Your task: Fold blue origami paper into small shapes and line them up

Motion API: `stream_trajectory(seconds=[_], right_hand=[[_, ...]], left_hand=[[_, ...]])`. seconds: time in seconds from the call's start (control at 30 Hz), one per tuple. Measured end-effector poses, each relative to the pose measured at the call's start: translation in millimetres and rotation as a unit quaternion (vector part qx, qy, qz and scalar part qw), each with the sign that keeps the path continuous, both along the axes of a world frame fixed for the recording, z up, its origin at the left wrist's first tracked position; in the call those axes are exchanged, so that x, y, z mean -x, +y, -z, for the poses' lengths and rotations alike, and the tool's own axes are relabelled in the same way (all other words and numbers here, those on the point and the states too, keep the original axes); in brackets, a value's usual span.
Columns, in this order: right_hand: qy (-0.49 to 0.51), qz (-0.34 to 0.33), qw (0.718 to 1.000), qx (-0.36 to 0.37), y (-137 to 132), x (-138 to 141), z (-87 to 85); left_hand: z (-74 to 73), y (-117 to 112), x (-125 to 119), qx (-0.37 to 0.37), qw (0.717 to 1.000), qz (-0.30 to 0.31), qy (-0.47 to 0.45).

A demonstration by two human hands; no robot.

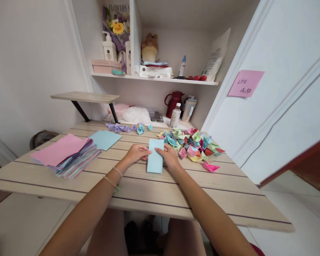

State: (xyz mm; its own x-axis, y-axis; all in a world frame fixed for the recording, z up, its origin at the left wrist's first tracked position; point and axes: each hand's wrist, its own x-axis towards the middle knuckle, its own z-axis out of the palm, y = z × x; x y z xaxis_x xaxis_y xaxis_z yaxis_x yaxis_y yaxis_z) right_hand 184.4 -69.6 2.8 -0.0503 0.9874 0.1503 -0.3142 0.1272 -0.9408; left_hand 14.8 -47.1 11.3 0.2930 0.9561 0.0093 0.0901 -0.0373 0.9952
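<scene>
A light blue sheet of paper (pixel 155 164), folded into a tall narrow rectangle, is upright between my hands just over the table. My left hand (pixel 137 154) is closed, its thumb and fingertips pinching at the paper's left edge. With its thumb on the front face and its fingers behind, my right hand (pixel 170 155) grips the right side. To the right lies a heap of folded paper boats (pixel 193 144) in many colours. A bright pink paper boat (pixel 211 167) sits at the heap's near edge. Flat blue sheets (pixel 105 139) lie left of my left hand.
A stack of coloured paper (pixel 77 156), pink on top, lies on the left of the slatted table (pixel 138 192). Purple and blue folded pieces (pixel 122 128) line the back. Behind stand a bottle (pixel 175 115), a red jug (pixel 173 103) and a small raised shelf (pixel 85 96).
</scene>
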Motion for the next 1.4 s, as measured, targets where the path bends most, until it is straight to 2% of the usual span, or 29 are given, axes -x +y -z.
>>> stream_trajectory(seconds=[0.47,0.73,1.4], right_hand=[[0.005,0.018,1.0,0.005,-2.1,1.4,-4.6],[-0.006,0.099,0.995,0.031,2.2,0.3,0.7],[-0.009,0.102,0.993,0.051,4.8,-2.1,-0.2]], left_hand=[[-5.7,-5.5,-2.1,-0.008,1.0,0.02,-0.008],[-4.0,-11.1,-6.0,0.026,0.996,0.084,0.012],[-11.3,-17.6,-11.5,0.035,0.997,0.063,-0.008]])
